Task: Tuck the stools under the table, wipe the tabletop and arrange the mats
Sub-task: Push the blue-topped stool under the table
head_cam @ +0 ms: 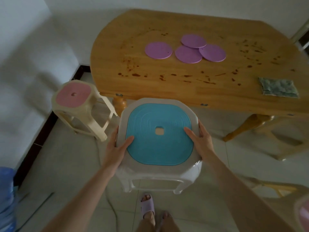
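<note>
Two grips: left hand (117, 147) at 9 o'clock and right hand (201, 139) at 3 clasp the rim of the blue stool (158, 148); its far edge lies by the table (167, 87) edge, pink stool (73, 96) apart at 10 o'clock.

**Head count around the table**

There is one wooden table (150, 91). On it lie four round purple mats (158, 50) and one green cloth (277, 87). Two turned table legs (119, 104) show beneath it.

Two stools stand in full view: the blue-topped stool (159, 136) at the table's near edge and the pink-topped stool (73, 96) off its left end. Parts of more cream stools (301, 213) show near the table's right end; their number cannot be told.

Two hands grip the blue-topped stool: left hand (117, 148) and right hand (202, 139). One blue water bottle (6, 195) stands well left of the table.
</note>
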Action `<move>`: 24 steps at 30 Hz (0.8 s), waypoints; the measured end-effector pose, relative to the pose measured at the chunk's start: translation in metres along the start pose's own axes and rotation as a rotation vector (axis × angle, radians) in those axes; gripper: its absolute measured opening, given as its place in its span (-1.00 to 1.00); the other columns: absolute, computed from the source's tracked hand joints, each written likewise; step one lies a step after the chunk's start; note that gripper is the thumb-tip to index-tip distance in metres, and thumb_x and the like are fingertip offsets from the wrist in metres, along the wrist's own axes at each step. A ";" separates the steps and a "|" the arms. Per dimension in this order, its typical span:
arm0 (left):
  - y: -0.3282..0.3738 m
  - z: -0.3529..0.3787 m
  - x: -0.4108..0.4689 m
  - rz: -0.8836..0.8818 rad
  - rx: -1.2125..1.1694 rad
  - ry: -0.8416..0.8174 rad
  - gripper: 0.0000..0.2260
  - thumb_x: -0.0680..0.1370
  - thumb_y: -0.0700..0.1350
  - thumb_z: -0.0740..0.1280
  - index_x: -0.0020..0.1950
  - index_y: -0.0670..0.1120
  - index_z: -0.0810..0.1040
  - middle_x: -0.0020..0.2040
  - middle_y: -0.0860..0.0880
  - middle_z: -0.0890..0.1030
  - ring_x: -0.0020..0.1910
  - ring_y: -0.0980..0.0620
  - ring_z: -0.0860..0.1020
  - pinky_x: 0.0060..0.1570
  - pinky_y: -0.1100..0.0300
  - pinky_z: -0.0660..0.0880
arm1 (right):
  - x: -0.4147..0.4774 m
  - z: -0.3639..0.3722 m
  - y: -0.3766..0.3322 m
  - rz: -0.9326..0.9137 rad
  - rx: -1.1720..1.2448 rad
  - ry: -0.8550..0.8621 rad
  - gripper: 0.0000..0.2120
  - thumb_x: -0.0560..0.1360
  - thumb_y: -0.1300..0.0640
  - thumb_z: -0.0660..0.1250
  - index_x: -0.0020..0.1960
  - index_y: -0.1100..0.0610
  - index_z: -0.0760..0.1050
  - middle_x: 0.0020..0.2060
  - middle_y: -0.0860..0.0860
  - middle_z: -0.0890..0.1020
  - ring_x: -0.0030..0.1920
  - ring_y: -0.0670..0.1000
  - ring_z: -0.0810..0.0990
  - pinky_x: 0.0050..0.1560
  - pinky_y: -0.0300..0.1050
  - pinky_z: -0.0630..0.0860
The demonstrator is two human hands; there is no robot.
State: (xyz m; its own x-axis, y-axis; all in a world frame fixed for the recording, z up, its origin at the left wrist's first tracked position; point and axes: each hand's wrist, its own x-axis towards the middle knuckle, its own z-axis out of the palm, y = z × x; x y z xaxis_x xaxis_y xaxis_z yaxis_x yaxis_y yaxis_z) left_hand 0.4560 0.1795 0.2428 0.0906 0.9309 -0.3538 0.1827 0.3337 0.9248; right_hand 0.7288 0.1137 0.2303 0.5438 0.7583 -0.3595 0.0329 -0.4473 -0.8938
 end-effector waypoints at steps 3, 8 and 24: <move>-0.022 0.004 0.027 -0.005 0.004 -0.033 -0.51 0.46 -0.04 0.42 0.32 0.24 0.33 0.08 0.28 0.53 -0.02 0.31 0.56 -0.08 0.31 0.54 | 0.023 0.014 0.025 0.039 0.009 0.015 -0.31 0.36 -0.14 0.47 0.44 -0.15 0.30 0.16 -0.13 0.59 0.07 -0.05 0.61 0.14 0.06 0.57; -0.061 0.013 0.064 -0.034 -0.002 -0.050 -0.41 0.42 0.00 0.44 0.41 0.16 0.32 0.17 0.16 0.56 0.08 0.18 0.57 0.04 0.17 0.54 | 0.056 0.029 0.064 0.090 0.007 0.031 -0.20 0.26 -0.28 0.47 0.44 -0.21 0.27 0.20 -0.12 0.58 0.11 -0.01 0.60 0.14 0.11 0.56; -0.168 0.078 0.209 -0.013 -0.016 -0.042 -0.45 0.45 -0.04 0.44 0.40 0.13 0.36 0.13 0.16 0.61 0.04 0.21 0.60 0.04 0.23 0.55 | 0.211 0.068 0.167 0.064 -0.008 0.048 -0.32 0.37 -0.13 0.48 0.43 -0.13 0.33 0.13 -0.16 0.62 0.05 -0.13 0.60 0.05 -0.16 0.55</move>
State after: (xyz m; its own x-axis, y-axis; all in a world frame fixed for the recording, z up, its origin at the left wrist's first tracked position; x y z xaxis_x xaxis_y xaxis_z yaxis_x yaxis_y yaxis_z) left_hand 0.5208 0.3063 0.0029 0.1299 0.9194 -0.3713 0.1684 0.3486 0.9220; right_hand 0.7915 0.2314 -0.0128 0.5847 0.7043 -0.4025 0.0034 -0.4983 -0.8670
